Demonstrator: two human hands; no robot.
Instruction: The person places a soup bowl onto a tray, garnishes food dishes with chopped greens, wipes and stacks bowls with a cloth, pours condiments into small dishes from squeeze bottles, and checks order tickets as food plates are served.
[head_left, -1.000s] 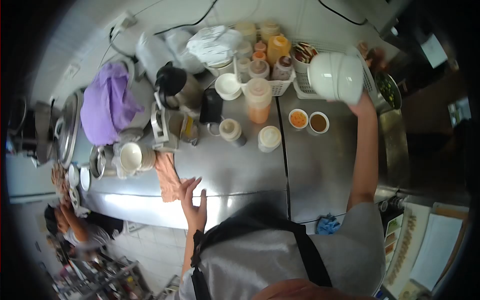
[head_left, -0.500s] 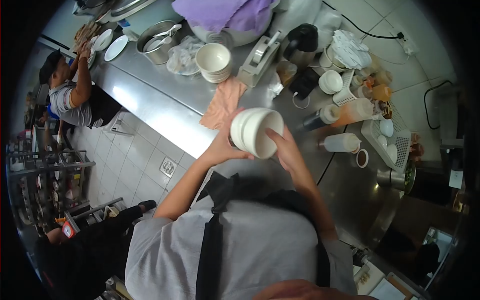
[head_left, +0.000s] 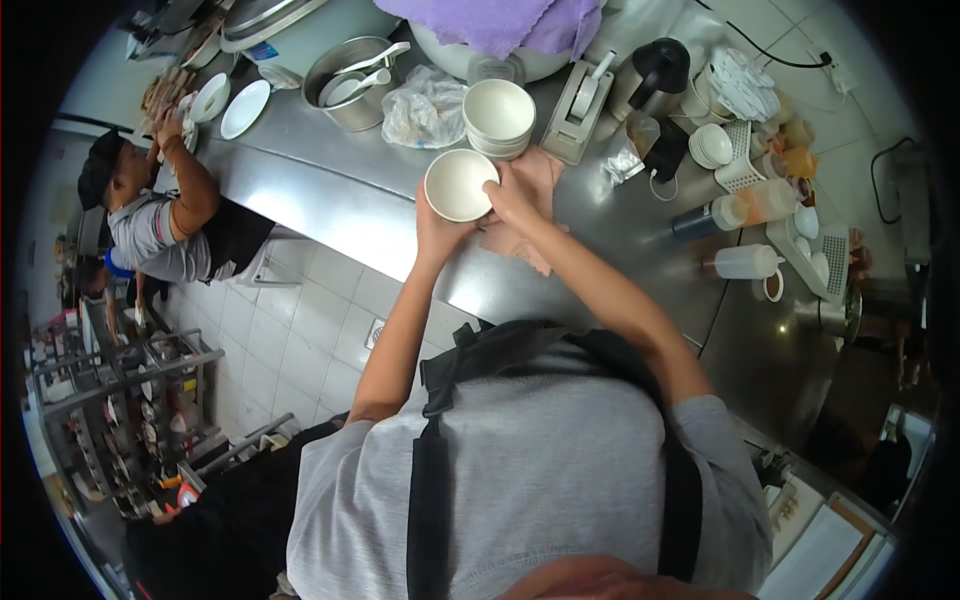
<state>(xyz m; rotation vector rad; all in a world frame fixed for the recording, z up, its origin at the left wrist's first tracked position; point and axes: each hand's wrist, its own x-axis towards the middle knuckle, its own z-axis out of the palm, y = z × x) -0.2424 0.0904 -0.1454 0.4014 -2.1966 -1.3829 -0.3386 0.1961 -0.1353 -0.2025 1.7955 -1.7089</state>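
Both my hands hold a stack of white bowls [head_left: 460, 185] over the steel table, its open side facing up. My left hand [head_left: 438, 232] is wrapped round the left and lower side. My right hand [head_left: 512, 200] grips the right rim, with the thumb at the inside edge. Just behind and to the right stands another stack of white bowls [head_left: 499, 112]. A pinkish-orange cloth [head_left: 528, 250] lies partly under my right hand. A clear plastic bag [head_left: 424, 108] rests left of the standing stack, and a tape dispenser [head_left: 578, 112] is on its right.
A metal pot [head_left: 350, 112] holds ladles at the back. White plates [head_left: 245, 110] lie farther left, near a co-worker [head_left: 165, 205]. Squeeze bottles [head_left: 745, 262] and a white basket [head_left: 832, 262] stand at the right. Another person in black [head_left: 220, 520] is at the lower left.
The held bowls have moved from the right side, across my front, to beside the standing stack. My left hand, empty at first, has joined my right on them. The view has turned left.
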